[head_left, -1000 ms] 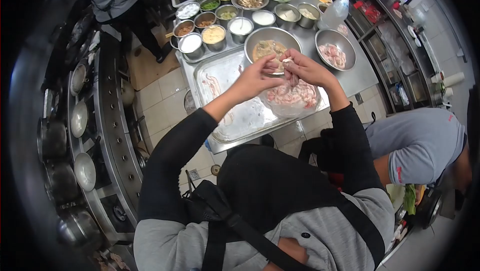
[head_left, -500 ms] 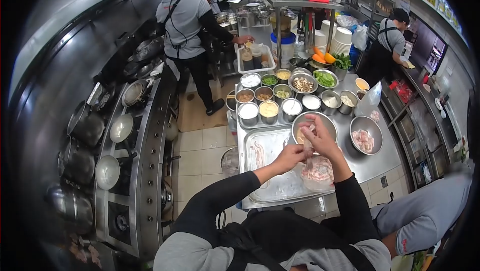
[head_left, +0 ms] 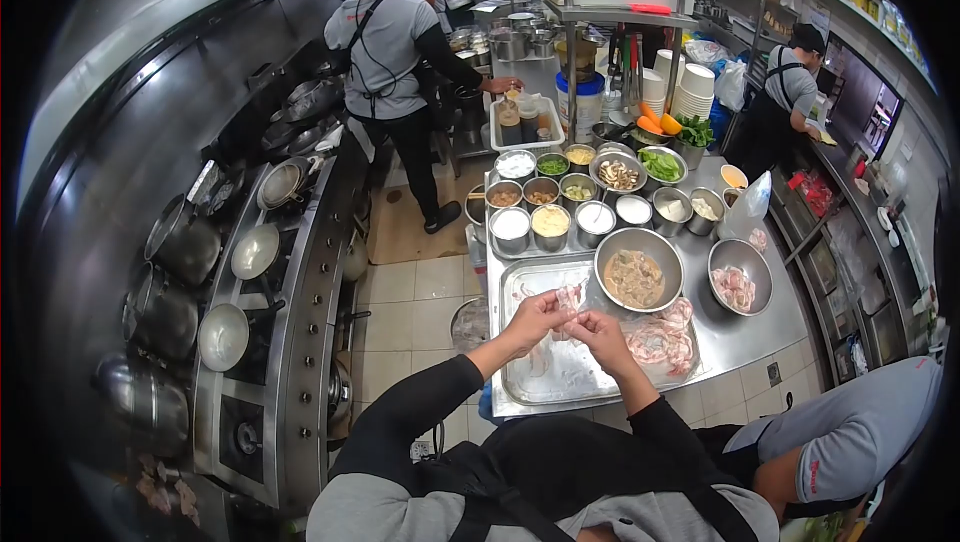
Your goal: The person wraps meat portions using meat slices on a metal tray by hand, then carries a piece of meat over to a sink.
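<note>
My left hand [head_left: 535,324] and my right hand [head_left: 604,338] meet above the metal tray [head_left: 535,387], fingers pinched together. Between their fingertips is a thin, pale bacon slice [head_left: 572,296], partly see-through. Right of my right hand, a pile of raw bacon slices [head_left: 660,340] lies at the tray's right side. Faint pale strips lie on the tray's left part, partly hidden by my left hand. Just beyond the pile, a steel bowl [head_left: 640,238] holds a brownish mixture. Another steel bowl [head_left: 764,287] at the right contains pink raw meat pieces.
Several small metal containers [head_left: 550,232] of ingredients line the table's back. A plastic squeeze bag [head_left: 748,207] stands beyond the right bowl. The stove [head_left: 300,362] runs along the left. One co-worker [head_left: 385,52] stands at the back left; another's sleeve [head_left: 850,422] is close at my right.
Both hands have moved left and lower, from above the bacon pile to mid-tray, carrying the slice. The bowl of brownish mixture and the pile are now uncovered. The view has shifted slightly.
</note>
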The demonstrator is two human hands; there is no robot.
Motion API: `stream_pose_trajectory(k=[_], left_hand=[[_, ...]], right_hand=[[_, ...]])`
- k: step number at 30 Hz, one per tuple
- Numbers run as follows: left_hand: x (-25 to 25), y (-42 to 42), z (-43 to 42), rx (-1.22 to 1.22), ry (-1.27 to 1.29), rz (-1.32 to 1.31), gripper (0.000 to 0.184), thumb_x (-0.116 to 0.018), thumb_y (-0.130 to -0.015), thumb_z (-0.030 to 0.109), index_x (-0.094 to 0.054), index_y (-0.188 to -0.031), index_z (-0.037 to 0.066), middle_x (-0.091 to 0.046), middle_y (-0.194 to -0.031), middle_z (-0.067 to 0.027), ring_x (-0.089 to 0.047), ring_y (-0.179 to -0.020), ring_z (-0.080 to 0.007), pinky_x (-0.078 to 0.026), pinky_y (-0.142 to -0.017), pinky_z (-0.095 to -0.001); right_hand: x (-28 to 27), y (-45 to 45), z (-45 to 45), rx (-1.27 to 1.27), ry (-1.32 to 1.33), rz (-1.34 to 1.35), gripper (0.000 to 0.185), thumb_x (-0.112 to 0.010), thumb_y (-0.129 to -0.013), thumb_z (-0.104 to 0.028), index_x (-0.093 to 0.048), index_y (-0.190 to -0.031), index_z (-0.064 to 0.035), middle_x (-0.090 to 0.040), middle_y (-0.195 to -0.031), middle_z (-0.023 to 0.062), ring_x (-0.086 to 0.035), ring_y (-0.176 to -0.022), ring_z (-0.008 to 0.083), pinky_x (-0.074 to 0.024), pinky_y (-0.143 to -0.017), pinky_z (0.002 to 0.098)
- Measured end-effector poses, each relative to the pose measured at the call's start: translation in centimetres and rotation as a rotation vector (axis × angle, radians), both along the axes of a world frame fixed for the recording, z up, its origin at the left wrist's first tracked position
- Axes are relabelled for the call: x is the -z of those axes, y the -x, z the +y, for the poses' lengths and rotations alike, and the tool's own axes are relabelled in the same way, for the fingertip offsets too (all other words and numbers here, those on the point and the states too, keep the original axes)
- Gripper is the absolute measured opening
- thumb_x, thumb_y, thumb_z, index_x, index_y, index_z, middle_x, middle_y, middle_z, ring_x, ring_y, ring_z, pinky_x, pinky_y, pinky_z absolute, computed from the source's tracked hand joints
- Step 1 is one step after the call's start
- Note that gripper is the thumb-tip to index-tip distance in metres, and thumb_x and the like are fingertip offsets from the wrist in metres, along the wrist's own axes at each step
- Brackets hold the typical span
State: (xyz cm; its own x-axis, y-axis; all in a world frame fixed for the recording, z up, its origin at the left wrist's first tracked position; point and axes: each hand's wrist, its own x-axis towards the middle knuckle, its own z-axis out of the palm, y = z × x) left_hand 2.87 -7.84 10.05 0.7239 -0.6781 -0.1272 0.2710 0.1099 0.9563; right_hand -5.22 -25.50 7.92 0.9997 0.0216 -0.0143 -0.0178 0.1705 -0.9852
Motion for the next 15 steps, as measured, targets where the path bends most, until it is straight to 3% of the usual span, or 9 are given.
stream_pose_trajectory(k=[4, 7, 9, 10, 13, 14, 15], left_hand=[[1.2, 0.5, 0.7, -0.044, 0.097, 0.062, 0.056, -0.065, -0.099, 0.010, -0.046, -0.151, 0.009, -0.065, -0.115, 0.0033, -0.061, -0.098, -0.0062, -0.051, -0.080, -0.0219], [3.3, 0.5, 0.8, -0.171, 0.232, 0.133, 0.059, -0.063, -0.097, 0.005, -0.042, -0.152, 0.011, -0.067, -0.102, 0.0029, -0.062, -0.085, -0.0060, -0.052, -0.071, -0.0237], [0.7, 2.0, 0.9, -0.326, 0.073, 0.184, 0.049, -0.065, -0.095, 0.005, -0.047, -0.141, 0.007, -0.067, -0.092, -0.0004, -0.063, -0.074, -0.0079, -0.053, -0.067, -0.0256], [1.2, 1.9, 1.3, -0.320, -0.108, 0.220, 0.041, -0.071, -0.092, 0.012, -0.055, -0.130, 0.006, -0.068, -0.093, -0.0024, -0.065, -0.075, -0.0110, -0.053, -0.067, -0.0272], [3.6, 2.1, 2.6, -0.220, -0.624, -0.208, 0.038, -0.077, -0.089, 0.020, -0.062, -0.121, 0.004, -0.070, -0.097, -0.0042, -0.068, -0.076, -0.0154, -0.055, -0.070, -0.0300], [3.7, 2.6, 2.8, -0.278, -0.724, -0.388, 0.039, -0.079, -0.088, 0.026, -0.065, -0.115, 0.002, -0.070, -0.107, -0.0071, -0.068, -0.089, -0.0163, -0.055, -0.078, -0.0320], [3.9, 2.9, 2.7, -0.346, -0.626, -0.417, 0.040, -0.077, -0.089, 0.024, -0.063, -0.119, 0.000, -0.069, -0.110, -0.0070, -0.066, -0.094, -0.0155, -0.053, -0.083, -0.0321]], right_hand=[[3.6, -0.7, -0.8, -0.027, -0.078, -0.062, 0.008, -0.068, -0.095, -0.009, -0.063, -0.100, -0.0043, -0.063, -0.091, -0.0009, -0.057, -0.083, 0.0064, -0.0457, -0.074, 0.0233], [4.9, -1.4, -1.7, -0.019, -0.046, 0.010, 0.010, -0.064, -0.095, -0.008, -0.060, -0.104, -0.0054, -0.058, -0.091, -0.0003, -0.056, -0.081, 0.0097, -0.0486, -0.074, 0.0263], [3.3, -1.6, -2.3, -0.058, -0.101, 0.055, 0.011, -0.064, -0.095, -0.012, -0.062, -0.104, -0.0059, -0.057, -0.087, -0.0024, -0.055, -0.077, 0.0078, -0.0472, -0.068, 0.0250], [0.8, -1.7, -2.5, -0.081, 0.141, 0.083, 0.012, -0.066, -0.095, -0.015, -0.063, -0.103, -0.0067, -0.056, -0.084, -0.0048, -0.054, -0.074, 0.0055, -0.0456, -0.065, 0.0227], [-1.4, -3.9, -3.5, -0.391, 0.097, 0.113, 0.018, -0.068, -0.096, -0.016, -0.066, -0.110, -0.0041, -0.065, -0.095, -0.0030, -0.058, -0.081, 0.0040, -0.0467, -0.071, 0.0213], [-1.0, -5.1, -3.6, -0.456, 0.104, 0.086, 0.019, -0.068, -0.096, -0.015, -0.066, -0.111, -0.0033, -0.066, -0.097, -0.0025, -0.059, -0.084, 0.0042, -0.0475, -0.073, 0.0215], [-0.6, -6.2, -3.7, -0.520, 0.111, 0.058, 0.020, -0.069, -0.096, -0.013, -0.066, -0.113, -0.0025, -0.067, -0.099, -0.0021, -0.060, -0.086, 0.0044, -0.0483, -0.076, 0.0218]])
